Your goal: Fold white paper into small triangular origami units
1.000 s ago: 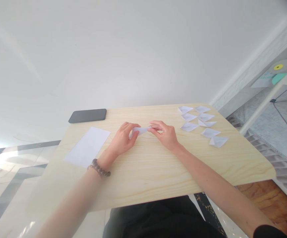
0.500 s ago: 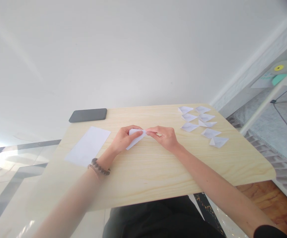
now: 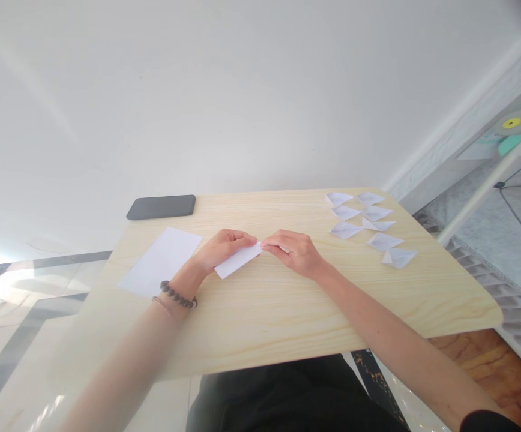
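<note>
Between my two hands is a narrow folded piece of white paper, slanting up from lower left to upper right. My left hand is closed on its far long edge, thumb on top and the other fingers partly hidden behind. At the paper's right tip, my right hand pinches the end with thumb and fingertips. To the left of my left hand lies a flat sheet of white paper. Several small folded paper boats sit in two loose columns at the right of the table.
A dark phone lies at the back left corner of the light wooden table. The wall rises right behind the table. On the right stands a white metal frame with cables near it.
The folded paper has turned so that its long outer face shows more, and its lower left end has moved left and down. Both hands keep hold of it.
</note>
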The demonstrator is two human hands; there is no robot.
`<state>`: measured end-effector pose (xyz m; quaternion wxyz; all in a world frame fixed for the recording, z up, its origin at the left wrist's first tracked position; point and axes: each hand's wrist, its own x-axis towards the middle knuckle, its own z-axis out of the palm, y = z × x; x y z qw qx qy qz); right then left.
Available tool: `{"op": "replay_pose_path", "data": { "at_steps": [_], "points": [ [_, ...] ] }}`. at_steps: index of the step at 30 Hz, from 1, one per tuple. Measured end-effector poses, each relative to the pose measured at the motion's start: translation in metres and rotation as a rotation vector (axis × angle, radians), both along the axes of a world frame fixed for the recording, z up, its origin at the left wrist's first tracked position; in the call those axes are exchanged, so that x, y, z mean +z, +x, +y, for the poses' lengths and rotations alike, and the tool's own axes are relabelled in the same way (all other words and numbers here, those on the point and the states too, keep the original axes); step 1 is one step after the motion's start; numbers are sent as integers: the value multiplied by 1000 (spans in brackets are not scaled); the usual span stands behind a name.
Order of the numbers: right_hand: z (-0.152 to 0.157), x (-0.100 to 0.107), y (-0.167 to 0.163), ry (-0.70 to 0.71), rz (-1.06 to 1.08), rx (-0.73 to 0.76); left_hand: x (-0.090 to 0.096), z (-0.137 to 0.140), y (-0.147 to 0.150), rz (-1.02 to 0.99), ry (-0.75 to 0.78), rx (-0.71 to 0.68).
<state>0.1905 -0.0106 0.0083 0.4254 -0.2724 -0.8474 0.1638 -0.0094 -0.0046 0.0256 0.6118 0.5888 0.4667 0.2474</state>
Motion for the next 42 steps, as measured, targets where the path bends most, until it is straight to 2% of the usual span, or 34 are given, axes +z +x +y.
{"op": "replay_pose_path", "data": {
  "at_steps": [5,12,17,20,29,35,42],
  "points": [
    [-1,0,-1,-56,-7,26,-1,0,2,67,55,-8],
    [1,-5,2,-373,-57,-8,-3,-8,11,227,262,53],
    [1,-6,2,-470,-144,9,-5,-10,14,260,376,50],
    [1,-4,1,-513,-139,23,-6,-9,13,233,378,33],
    [2,0,7,-715,-67,192,-8,-7,9,219,304,17],
    [1,-1,4,-632,-134,100,-9,-6,10,222,350,-15],
    [2,-1,7,-724,-76,194,-7,-6,9,254,324,-4]
  ]
}}
